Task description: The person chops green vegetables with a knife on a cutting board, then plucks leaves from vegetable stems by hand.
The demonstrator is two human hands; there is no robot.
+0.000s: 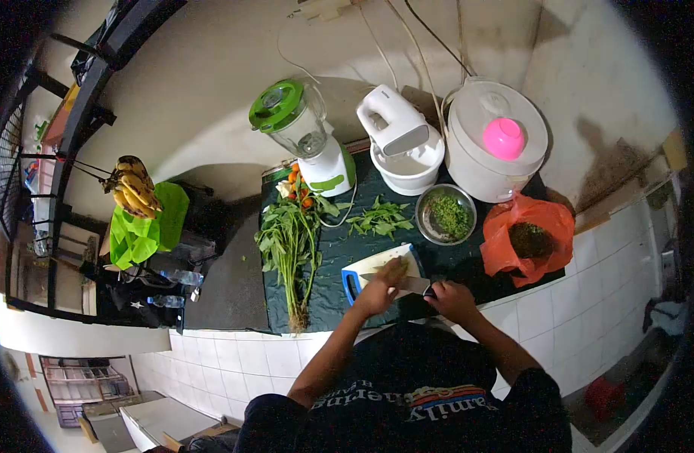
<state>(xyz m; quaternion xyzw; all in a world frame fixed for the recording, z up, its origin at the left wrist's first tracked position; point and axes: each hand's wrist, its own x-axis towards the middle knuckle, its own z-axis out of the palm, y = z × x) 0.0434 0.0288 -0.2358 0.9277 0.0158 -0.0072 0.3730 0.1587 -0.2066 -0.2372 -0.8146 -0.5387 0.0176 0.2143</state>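
My right hand (450, 300) is closed around the dark handle of a kitchen knife (412, 284), whose broad blade lies flat-looking over the cutting board and points left. On the board's near side, my left hand (379, 293) reaches across the blade, its fingers blurred near some greenish bits; whether it grips anything does not show. The white cutting board (369, 264) has a blue edge and handle. Just beyond it lies a small pile of green leaves (380, 217). A metal bowl (445, 214) of chopped greens stands to the right.
Long leafy stems with roots (292, 264) lie at left. Behind are a blender (316, 143), a white hand mixer (393, 124) on its bowl, and a large white container (494, 143) topped by a pink bowl (503, 139). An orange plastic bag (498, 240) sits at right.
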